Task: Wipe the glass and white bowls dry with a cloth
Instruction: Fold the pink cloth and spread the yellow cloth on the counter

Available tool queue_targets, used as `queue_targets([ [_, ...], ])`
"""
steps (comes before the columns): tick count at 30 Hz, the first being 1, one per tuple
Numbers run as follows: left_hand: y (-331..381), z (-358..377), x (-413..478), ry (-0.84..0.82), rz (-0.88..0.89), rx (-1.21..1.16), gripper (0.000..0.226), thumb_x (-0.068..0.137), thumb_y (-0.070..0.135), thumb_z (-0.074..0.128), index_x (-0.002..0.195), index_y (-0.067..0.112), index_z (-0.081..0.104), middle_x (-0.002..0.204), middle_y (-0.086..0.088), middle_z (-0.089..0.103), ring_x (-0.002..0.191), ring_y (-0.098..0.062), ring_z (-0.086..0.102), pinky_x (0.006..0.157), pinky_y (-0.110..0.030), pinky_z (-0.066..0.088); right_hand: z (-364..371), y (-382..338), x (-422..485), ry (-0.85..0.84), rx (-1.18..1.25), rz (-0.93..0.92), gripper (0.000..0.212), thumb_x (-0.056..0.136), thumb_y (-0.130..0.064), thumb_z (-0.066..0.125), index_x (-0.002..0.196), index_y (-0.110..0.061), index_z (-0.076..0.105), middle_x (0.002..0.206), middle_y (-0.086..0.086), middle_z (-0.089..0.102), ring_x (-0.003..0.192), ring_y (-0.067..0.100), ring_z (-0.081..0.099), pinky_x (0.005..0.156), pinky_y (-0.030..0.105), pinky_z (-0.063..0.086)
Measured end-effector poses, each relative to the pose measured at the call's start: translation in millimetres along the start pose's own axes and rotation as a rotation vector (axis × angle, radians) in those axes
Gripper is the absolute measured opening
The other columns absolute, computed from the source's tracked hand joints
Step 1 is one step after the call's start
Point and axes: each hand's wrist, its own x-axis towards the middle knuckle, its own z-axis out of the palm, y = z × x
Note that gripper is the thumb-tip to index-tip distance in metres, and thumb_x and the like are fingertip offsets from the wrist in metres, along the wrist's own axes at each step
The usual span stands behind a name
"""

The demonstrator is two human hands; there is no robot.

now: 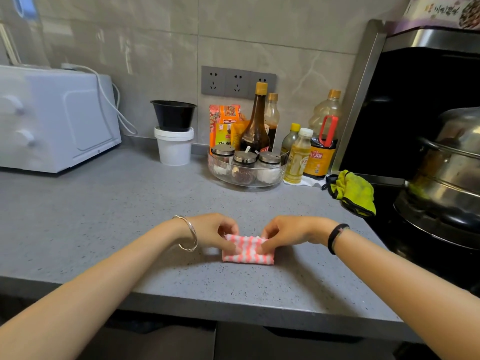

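Pink-and-white striped cloth (pixel 248 250) lies folded into a small rectangle on a grey speckled counter (pixel 104 216), well in front of a clear spice tray (pixel 246 183) and towards the person.

Both bare hands are on the cloth. The left hand (pixel 213 231), with a silver bangle (pixel 188 233) on its wrist, has its fingers curled and pinches the cloth's upper left corner between thumb and fingertips. The right hand (pixel 288 233), with a dark band (pixel 336 236) on its wrist, is curled the same way and pinches the upper right corner. The near half of the cloth rests flat on the counter; the far edge is bunched slightly between the two grips.

The tray holds three lidded jars (pixel 244 162). Just behind it stand a dark sauce bottle (pixel 255 128) and orange food packets (pixel 226 126). Just right of the tray are a small yellow drink bottle (pixel 298 157) and a large soy sauce jug (pixel 323 141).

Left of the tray, a black bowl (pixel 173 115) sits on top of a white lidded tub (pixel 173 148). Farther left is a white countertop oven (pixel 57 118). On the wall above the tray is a grey socket strip (pixel 237 81). To the tray's right, a yellow-green rag (pixel 354 192) lies at the counter's end, beside a steel pot (pixel 452 162) on a black stove.
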Motion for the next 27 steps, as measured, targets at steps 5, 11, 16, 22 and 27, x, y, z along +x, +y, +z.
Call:
queue_targets([
  [5,-8,-21,-11,0.105,-0.055,-0.479,0.012,0.09,0.011,0.063,0.092,0.015,0.052,0.07,0.003,0.063,0.055,-0.005,0.056,0.054,-0.015,0.047,-11,-12,4,-0.03,0.459,-0.122,0.03,0.096,-0.027,0.055,0.115,-0.005,0.055,0.105,0.009,0.065,0.094,0.018,0.063,0.094,0.033,0.049],
  [11,-55,-93,-10,0.444,-0.115,-0.902,0.021,0.088,0.013,0.065,0.109,0.011,0.061,0.107,-0.013,0.068,0.088,-0.019,0.069,0.073,-0.027,0.059,-35,-73,68,0.156,0.965,-0.215,0.023,0.094,-0.018,0.059,0.114,-0.007,0.056,0.091,0.008,0.07,0.075,0.017,0.071,0.069,0.025,0.059],
  [16,-122,-151,18,0.693,-0.193,-0.92,0.029,0.087,0.008,0.066,0.115,0.001,0.065,0.1,-0.012,0.069,0.067,-0.004,0.069,0.064,-0.014,0.056,-48,-118,158,0.346,1.094,-0.147,0.032,0.097,-0.014,0.054,0.125,0.001,0.054,0.106,0.02,0.066,0.069,0.017,0.063,0.061,0.021,0.055],
  [22,-201,-193,71,0.845,-0.338,-0.797,0.03,0.082,-0.001,0.07,0.111,-0.007,0.066,0.078,-0.009,0.063,0.041,-0.002,0.058,0.048,-0.012,0.051,-52,-146,284,0.525,1.223,0.018,0.006,0.093,-0.001,0.054,0.094,0.001,0.059,0.061,0.012,0.053,0.027,0.012,0.048,0.03,0.019,0.043],
  [27,-235,-192,93,0.837,-0.451,-0.653,0.026,0.079,0.002,0.075,0.104,0.001,0.072,0.07,-0.003,0.064,0.04,-0.003,0.055,0.046,-0.011,0.049,-43,-134,325,0.505,1.061,0.091,0.024,0.094,-0.004,0.055,0.07,-0.007,0.053,0.064,0.011,0.057,0.038,0.014,0.058,0.042,0.022,0.05],
])
